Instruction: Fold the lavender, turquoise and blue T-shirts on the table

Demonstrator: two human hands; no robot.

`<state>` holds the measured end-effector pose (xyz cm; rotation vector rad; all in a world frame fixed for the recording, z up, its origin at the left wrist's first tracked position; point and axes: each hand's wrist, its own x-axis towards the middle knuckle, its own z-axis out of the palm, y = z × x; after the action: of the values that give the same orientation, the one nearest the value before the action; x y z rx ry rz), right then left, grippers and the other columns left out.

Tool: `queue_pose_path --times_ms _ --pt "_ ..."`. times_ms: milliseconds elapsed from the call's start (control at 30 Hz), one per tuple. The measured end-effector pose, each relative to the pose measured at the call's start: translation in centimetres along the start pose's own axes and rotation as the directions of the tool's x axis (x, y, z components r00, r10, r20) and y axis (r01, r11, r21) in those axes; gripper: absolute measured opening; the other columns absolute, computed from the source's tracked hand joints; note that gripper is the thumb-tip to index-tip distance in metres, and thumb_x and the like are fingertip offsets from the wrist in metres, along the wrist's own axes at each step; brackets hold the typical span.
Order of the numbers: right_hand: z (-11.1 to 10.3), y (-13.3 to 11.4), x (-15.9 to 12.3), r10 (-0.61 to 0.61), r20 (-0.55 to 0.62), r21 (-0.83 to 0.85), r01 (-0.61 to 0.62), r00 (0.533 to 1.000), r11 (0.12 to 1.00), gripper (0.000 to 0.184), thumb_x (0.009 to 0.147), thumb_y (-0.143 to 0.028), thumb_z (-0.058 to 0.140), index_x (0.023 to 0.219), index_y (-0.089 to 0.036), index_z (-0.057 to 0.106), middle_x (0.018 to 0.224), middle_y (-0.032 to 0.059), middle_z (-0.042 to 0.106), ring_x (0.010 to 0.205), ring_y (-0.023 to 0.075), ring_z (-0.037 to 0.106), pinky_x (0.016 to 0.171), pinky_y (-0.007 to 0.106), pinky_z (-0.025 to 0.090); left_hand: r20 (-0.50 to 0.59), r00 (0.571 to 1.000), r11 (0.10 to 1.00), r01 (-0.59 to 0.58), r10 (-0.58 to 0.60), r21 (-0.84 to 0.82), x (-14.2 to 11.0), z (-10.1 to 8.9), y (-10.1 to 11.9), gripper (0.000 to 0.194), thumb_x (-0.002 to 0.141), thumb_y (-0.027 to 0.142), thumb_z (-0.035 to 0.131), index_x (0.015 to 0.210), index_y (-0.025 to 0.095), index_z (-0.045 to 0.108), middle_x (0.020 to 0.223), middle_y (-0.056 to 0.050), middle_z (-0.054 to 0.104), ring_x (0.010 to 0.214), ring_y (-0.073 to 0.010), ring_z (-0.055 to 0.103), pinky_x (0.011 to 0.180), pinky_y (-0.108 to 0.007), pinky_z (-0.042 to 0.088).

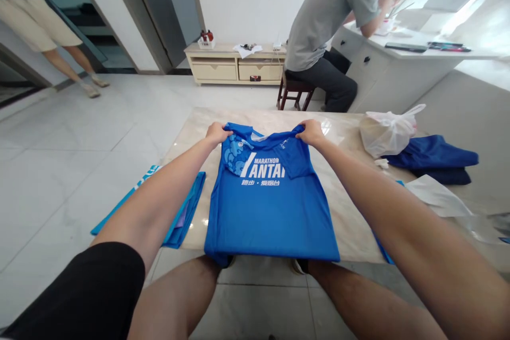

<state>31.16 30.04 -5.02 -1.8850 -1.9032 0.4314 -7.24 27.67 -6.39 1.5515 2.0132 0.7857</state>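
Note:
A blue marathon T-shirt (271, 207) with white lettering lies flat on the marble table (350, 223), its hem hanging over the near edge. My left hand (217, 132) is closed on the shirt's left shoulder at the far end. My right hand (311, 132) is closed on the right shoulder, where the sleeve is folded inward over the chest. Both arms reach straight out over the shirt.
A lighter blue folded garment (187, 212) lies at the table's left edge. A white plastic bag (386, 130), a dark blue folded cloth (436, 158) and clear wrapping (438, 196) sit at the right. A seated person (322, 37) is at a white desk behind; another person's legs (71, 64) show far left.

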Motion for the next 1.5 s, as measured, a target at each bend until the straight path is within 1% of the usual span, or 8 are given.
queue_pose_path --times_ms 200,367,567,767,900,1133,1367,1500 --pt "1.1 1.0 9.3 -0.153 -0.351 0.122 0.207 0.924 0.971 0.032 0.11 -0.035 0.059 0.121 -0.009 0.074 0.114 0.011 0.075 0.117 0.025 0.065 0.114 0.045 0.051 -0.333 0.939 0.969 -0.157 0.087 -0.19 8.9 1.4 1.8 0.023 0.098 0.032 0.076 0.096 0.009 0.073 0.093 -0.001 0.076 0.101 -0.016 0.069 0.096 -0.03 0.053" --pt "-2.4 1.0 6.9 -0.314 -0.455 0.038 0.37 0.833 0.928 0.015 0.113 -0.03 0.056 0.122 -0.019 0.062 0.117 0.0112 0.07 0.107 0.021 0.054 0.107 0.044 0.048 -0.444 0.844 0.915 -0.386 0.301 -0.113 7.1 -1.0 3.8 0.015 0.104 0.028 0.07 0.109 0.014 0.066 0.103 0.007 0.072 0.091 -0.005 0.053 0.092 -0.023 0.047" --pt "-3.3 5.7 -6.5 -0.469 -0.113 -0.191 0.444 0.876 0.876 0.018 0.094 -0.018 0.064 0.111 -0.021 0.07 0.11 0.0104 0.073 0.112 0.0302 0.063 0.101 0.043 0.05 -0.191 0.789 0.811 -0.572 0.584 0.122 -6.7 -1.3 -1.4 0.012 0.086 0.019 0.068 0.098 0.02 0.07 0.104 -0.003 0.077 0.102 -0.0202 0.065 0.096 -0.036 0.052" --pt "-2.4 7.7 -15.1 -0.323 0.378 -0.387 0.465 0.867 0.796 0.038 0.093 -0.019 0.069 0.13 -0.016 0.072 0.131 0.0171 0.073 0.125 0.0361 0.06 0.107 0.045 0.048 0.477 0.682 0.604 -0.724 0.554 0.333 -16.7 -1.4 -4.7 0.031 0.077 0.007 0.061 0.1 0.024 0.075 0.109 -0.007 0.078 0.113 -0.028 0.07 0.101 -0.041 0.051" --pt "-1.6 6.3 -17.0 -0.346 0.471 -0.348 0.531 0.812 0.772 0.044 0.098 -0.024 0.072 0.14 -0.015 0.069 0.138 0.0184 0.069 0.13 0.0346 0.061 0.107 0.04 0.047 0.545 0.646 0.539 -0.757 0.534 0.369 -18.7 -1.4 -3.9 0.03 0.09 0.016 0.062 0.116 0.023 0.075 0.122 -0.01 0.077 0.121 -0.03 0.068 0.104 -0.043 0.05" --pt "-1.5 6.7 -17.6 -0.311 0.55 -0.311 0.536 0.775 0.785 0.025 0.108 -0.022 0.055 0.116 -0.018 0.077 0.118 0.0118 0.079 0.103 0.0246 0.072 0.086 0.029 0.046 0.653 0.552 0.518 -0.81 0.518 0.273 -17.6 -1.5 -5.1 0.022 0.102 0.026 0.058 0.11 0.023 0.078 0.11 -0.008 0.078 0.108 -0.0254 0.071 0.099 -0.037 0.053" --pt "-3.8 5.6 -18.8 -0.086 0.706 -0.387 0.485 0.703 0.784 0.02 0.092 -0.013 0.066 0.098 -0.019 0.085 0.101 0.0075 0.082 0.09 0.0225 0.074 0.075 0.027 0.047 0.683 0.644 0.521 -0.736 0.345 0.431 -19.8 -4.3 -3.1 0.022 0.097 0.025 0.062 0.111 0.024 0.079 0.125 -0.009 0.076 0.117 -0.0267 0.07 0.098 -0.035 0.053" --pt "-4.6 3.7 -20.1 -0.096 0.636 -0.398 0.432 0.766 0.809 0.024 0.093 -0.014 0.067 0.109 -0.019 0.085 0.108 0.0097 0.082 0.096 0.0247 0.074 0.078 0.028 0.05 0.698 0.707 0.57 -0.624 0.119 0.535 -22.4 -3.8 -1.2 0.032 0.1 0.046 0.066 0.115 0.02 0.076 0.125 -0.013 0.077 0.112 -0.0302 0.073 0.087 -0.034 0.054"
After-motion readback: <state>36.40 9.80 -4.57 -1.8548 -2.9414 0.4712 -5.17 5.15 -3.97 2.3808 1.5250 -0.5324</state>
